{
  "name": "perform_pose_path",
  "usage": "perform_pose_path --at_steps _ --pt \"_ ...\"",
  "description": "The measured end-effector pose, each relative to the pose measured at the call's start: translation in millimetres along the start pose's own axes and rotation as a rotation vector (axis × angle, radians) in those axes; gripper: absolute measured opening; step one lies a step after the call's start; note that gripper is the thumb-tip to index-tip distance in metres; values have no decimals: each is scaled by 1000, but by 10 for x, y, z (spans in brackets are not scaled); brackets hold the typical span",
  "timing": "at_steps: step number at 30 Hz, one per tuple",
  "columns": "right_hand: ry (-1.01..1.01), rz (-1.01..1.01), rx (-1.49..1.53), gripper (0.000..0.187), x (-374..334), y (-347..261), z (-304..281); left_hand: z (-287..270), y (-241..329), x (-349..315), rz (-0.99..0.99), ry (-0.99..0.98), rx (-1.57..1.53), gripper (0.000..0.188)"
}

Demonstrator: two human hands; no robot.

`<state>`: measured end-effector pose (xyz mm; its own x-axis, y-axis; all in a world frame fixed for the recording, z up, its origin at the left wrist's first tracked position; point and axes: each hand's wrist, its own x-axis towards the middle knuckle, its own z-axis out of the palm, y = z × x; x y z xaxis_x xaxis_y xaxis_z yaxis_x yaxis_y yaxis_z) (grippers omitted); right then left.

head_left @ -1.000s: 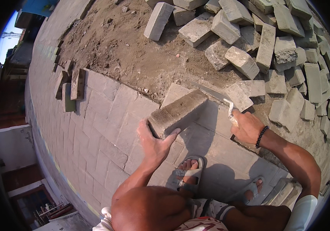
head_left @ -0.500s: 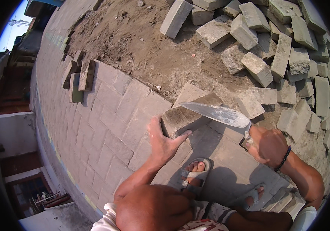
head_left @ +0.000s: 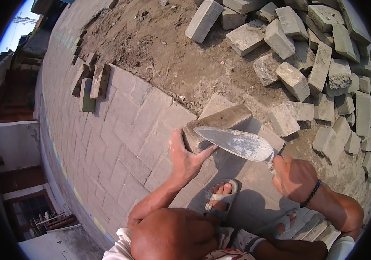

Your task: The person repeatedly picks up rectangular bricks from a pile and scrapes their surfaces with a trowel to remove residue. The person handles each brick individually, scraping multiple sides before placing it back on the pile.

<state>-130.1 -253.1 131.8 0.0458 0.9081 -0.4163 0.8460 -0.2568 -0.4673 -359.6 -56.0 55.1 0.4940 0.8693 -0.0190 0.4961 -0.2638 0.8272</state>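
My left hand (head_left: 184, 160) grips the near left end of a grey paving brick (head_left: 224, 119), thumb along its near side and fingers at its far left. The brick is tilted up on edge, with brown dirt along its upper face. In my right hand (head_left: 296, 177) is the handle of a pointed trowel (head_left: 239, 144). Its blade, smeared with pale residue, points left and lies across the near side of the brick; whether it touches cannot be made out. Behind the brick, a pale paver (head_left: 216, 104) lies at the soil's edge.
Laid paving (head_left: 120, 138) spreads to the left. Beyond it is bare sandy soil (head_left: 164, 56). Loose bricks are heaped in a pile (head_left: 291, 80) at right, and several more bricks (head_left: 100, 81) stand at left. My sandalled foot (head_left: 222, 195) is just below the brick.
The trowel blade has swung from above the brick's top down and left over its near side, my right hand lowering with it. My left hand keeps its grip on the brick.
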Motion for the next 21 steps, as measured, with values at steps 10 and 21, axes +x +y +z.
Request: perform_pose_path --at_steps 10,21 --pt "-36 2 29 25 -26 12 -44 33 81 58 -12 3 60 75" --pt "-53 42 -15 23 -154 -12 -201 15 70 26 -4 -50 102 75"
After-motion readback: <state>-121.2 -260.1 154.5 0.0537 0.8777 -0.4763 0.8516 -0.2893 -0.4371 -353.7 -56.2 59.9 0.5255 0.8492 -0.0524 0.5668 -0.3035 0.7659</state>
